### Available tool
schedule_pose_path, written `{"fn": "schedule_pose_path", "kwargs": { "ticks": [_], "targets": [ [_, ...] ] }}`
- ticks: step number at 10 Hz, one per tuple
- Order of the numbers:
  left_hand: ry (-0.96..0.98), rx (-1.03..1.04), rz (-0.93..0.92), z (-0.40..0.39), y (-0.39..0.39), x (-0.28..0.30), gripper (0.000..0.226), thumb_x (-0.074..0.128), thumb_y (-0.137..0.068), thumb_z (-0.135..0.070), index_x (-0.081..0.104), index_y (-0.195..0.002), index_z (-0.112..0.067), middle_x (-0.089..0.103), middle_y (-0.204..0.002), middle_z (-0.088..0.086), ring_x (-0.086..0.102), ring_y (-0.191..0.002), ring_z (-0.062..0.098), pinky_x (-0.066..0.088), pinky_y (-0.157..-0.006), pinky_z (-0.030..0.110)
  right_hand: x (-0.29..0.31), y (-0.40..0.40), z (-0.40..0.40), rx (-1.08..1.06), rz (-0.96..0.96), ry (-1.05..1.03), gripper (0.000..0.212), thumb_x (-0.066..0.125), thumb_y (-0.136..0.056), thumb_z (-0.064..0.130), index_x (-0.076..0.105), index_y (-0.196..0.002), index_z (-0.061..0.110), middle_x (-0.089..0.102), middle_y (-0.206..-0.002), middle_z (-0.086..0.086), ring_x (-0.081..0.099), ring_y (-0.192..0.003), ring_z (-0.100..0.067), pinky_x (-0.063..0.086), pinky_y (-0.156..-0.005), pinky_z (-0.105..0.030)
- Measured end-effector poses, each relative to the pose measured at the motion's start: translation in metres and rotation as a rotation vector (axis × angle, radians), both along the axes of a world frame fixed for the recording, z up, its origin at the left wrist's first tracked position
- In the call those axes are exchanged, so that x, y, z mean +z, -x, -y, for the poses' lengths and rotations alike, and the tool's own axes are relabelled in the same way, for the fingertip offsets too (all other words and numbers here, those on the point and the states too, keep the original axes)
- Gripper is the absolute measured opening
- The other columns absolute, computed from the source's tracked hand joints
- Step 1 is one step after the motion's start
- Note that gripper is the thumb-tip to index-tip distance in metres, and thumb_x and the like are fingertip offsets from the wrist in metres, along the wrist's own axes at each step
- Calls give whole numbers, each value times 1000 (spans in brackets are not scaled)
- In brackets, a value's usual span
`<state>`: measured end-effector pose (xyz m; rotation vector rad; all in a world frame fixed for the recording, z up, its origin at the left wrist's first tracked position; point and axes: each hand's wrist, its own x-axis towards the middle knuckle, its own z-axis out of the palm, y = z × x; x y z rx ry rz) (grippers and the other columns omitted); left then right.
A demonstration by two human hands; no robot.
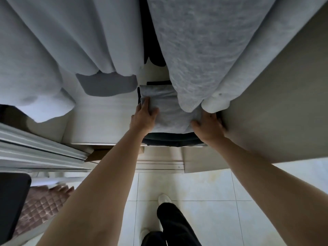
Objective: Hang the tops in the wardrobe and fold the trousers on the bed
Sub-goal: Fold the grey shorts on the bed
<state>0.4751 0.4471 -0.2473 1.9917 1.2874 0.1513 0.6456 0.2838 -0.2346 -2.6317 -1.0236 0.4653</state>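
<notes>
A folded light grey garment (170, 110) lies on a dark folded garment (170, 140) on the wardrobe floor (106, 121). My left hand (144, 116) rests against the grey garment's left edge, fingers straight and thumb on top. At its right front corner my right hand (210, 126) lies with the thumb touching the grey cloth and the fingers spread towards the side wall. Above them hang a pale grey top (62, 41) on the left and a mottled grey top (204, 41) on the right, whose hem hides the back of the folded garment.
The wardrobe's side panel (275, 112) stands close on the right. Sliding door rails (35, 150) run at the left, with a quilted pink mat (40, 206) and a dark object (12, 201) below them. I stand on pale floor tiles (204, 192) in dark trousers and a white shoe (164, 198).
</notes>
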Motion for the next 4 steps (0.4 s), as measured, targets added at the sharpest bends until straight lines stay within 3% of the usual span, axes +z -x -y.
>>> {"fn": "schedule_pose_path", "kwargs": {
  "ticks": [1, 2, 3, 4],
  "targets": [
    [87, -27, -47, -19, -3, -10, 73, 41, -92, -60, 9, -153, -35, 26, -156, 7, 40, -132, 41, 37, -107, 54, -1, -10, -9, 3, -88, 39, 83, 49, -81, 50, 8, -150, 28, 20, -154, -5, 34, -132, -43, 34, -103, -52],
    [89, -67, -25, -14, 5, -8, 77, 45, -92, -57, 5, -154, -35, 17, -160, 4, 32, -139, 37, 35, -110, 53, 7, -5, 0, 27, -89, 25, 82, 54, -84, 44, 8, -150, 29, 22, -151, -8, 34, -130, -44, 36, -103, -52],
    [80, -70, 23, -1, 17, 4, 77, 48, -93, -47, 2, -153, -37, 16, -161, 6, 32, -140, 34, 37, -109, 52, 15, 5, 10, 19, -30, -29, 84, 57, -80, 37, 9, -147, 31, 23, -149, -13, 33, -129, -44, 36, -101, -53],
    [-13, -151, -66, 10, 40, 16, 70, 42, -99, -42, -1, -154, -36, 11, -163, 6, 21, -147, 30, 34, -110, 55, 28, 22, 22, 62, 164, -28, 87, 58, -79, 37, 5, -148, 35, 16, -154, -12, 27, -134, -41, 35, -103, -52]
  ]
}}
